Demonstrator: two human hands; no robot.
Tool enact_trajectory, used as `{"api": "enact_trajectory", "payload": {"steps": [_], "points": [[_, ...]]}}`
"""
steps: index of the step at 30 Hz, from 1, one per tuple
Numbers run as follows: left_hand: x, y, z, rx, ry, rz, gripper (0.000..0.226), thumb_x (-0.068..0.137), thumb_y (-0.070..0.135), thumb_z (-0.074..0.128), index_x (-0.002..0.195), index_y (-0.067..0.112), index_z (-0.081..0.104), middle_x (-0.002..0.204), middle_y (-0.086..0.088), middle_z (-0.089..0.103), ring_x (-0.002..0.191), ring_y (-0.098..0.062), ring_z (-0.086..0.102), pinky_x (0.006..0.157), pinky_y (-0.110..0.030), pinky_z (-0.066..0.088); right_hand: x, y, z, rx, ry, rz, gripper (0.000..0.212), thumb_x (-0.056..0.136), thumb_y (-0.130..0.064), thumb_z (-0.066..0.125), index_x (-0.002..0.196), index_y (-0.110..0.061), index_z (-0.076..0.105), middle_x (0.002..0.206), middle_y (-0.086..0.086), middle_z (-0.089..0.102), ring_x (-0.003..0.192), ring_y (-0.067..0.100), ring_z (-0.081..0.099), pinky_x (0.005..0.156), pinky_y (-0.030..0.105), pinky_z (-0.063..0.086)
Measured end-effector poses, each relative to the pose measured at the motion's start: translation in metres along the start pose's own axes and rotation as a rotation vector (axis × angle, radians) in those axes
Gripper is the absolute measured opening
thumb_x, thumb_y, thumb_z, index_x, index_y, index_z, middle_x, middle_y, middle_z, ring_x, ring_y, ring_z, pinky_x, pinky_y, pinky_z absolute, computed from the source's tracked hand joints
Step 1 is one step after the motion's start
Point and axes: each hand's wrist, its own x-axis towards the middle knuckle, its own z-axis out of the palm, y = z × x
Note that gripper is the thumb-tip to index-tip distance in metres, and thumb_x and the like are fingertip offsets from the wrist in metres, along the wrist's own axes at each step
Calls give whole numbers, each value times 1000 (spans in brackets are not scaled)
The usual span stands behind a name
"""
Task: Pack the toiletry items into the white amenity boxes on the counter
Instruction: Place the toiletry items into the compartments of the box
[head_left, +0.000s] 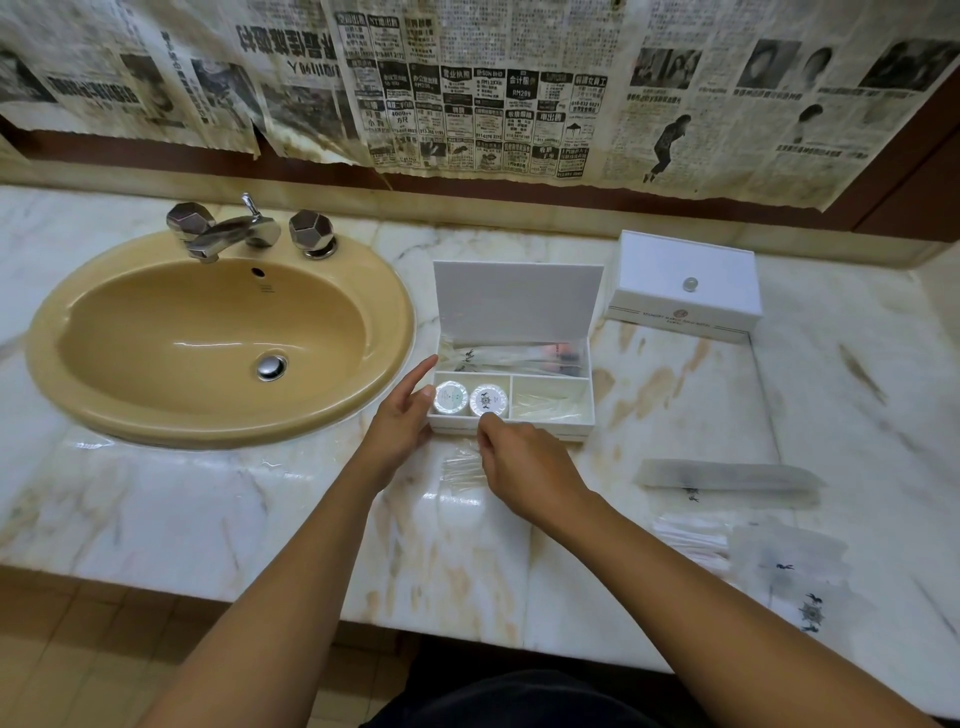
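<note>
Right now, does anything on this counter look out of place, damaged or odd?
Nothing is spilled or broken in the open amenity box. The oddity is behind it: torn, yellowed newspaper sheets cover the wall above the sink. Several sachets lie unpacked on the counter, and the second box is closed.

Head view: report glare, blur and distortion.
Head view: wide-angle bending curves the counter edge and wall; ceiling light glares on the marble and in the sink; sachets at right look smeared; the open box stays fairly sharp.

Marble counter: open box, shut box, sachets.
</note>
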Motion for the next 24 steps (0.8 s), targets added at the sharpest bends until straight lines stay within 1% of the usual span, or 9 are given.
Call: {"api": "enact_trajectory", "payload": {"steps": [4,5,8,13,17,19,21,22,24], "points": [[0,-1,-1,-3,-13,3,39,104,29,44,121,63,54,103,1,45,97,-17,44,79,-28,42,3,0,-5,9,24,-7,15,93,-12,44,103,-16,55,89,8,66,78,32,57,58,32,33],[-1,-1,-1,-4,-12,3,40,104,29,44,121,63,54,103,1,45,96,-17,44,79,-28,42,3,0,-6,19,31,-4,17,93,-13,44,104,-17,57,90,7,66,80,31,58,59,32,35],[-1,1,0,-1,1,1,39,104,28,44,121,62,53,91,15,45,91,-10,43,74,-22,42,8,3,-15,66,90,17,17,93,-14,47,101,-18,61,91,5,68,84,29,59,63,33,40],[-1,2,1,-10,4,-13,39,104,27,44,123,60,53,91,15,44,98,-14,41,73,-18,45,21,15,-31,96,153,106,21,90,-15,53,105,-19,67,99,4,71,92,26,62,76,35,50],[-3,4,1,-5,-4,-10,38,104,28,43,121,61,53,86,19,42,89,-7,42,71,-14,45,32,28,-41,59,230,160,19,90,-10,52,97,-13,70,98,4,69,92,26,63,75,33,51],[-3,3,0,2,-5,-10,38,104,29,44,119,62,52,85,20,41,83,-2,42,73,-15,45,35,35,-40,10,223,186,19,92,-7,51,95,-9,70,104,6,62,90,27,62,72,32,49],[-3,3,0,9,-6,-10,37,104,29,44,119,62,52,84,20,40,79,0,42,74,-17,43,38,40,-36,-22,202,213,19,91,-4,51,89,-7,70,105,6,57,83,28,61,68,32,48],[-3,3,1,9,-7,-9,37,104,29,45,119,62,52,84,20,40,79,0,42,74,-17,43,38,41,-34,-38,178,229,20,89,-2,50,86,-7,69,102,7,58,81,29,61,66,31,47],[-3,4,0,9,-7,-9,37,104,30,45,119,63,52,84,20,40,79,0,42,73,-16,44,39,43,-30,-79,93,280,21,84,3,49,77,-6,66,85,8,59,75,28,60,59,27,42]]}}
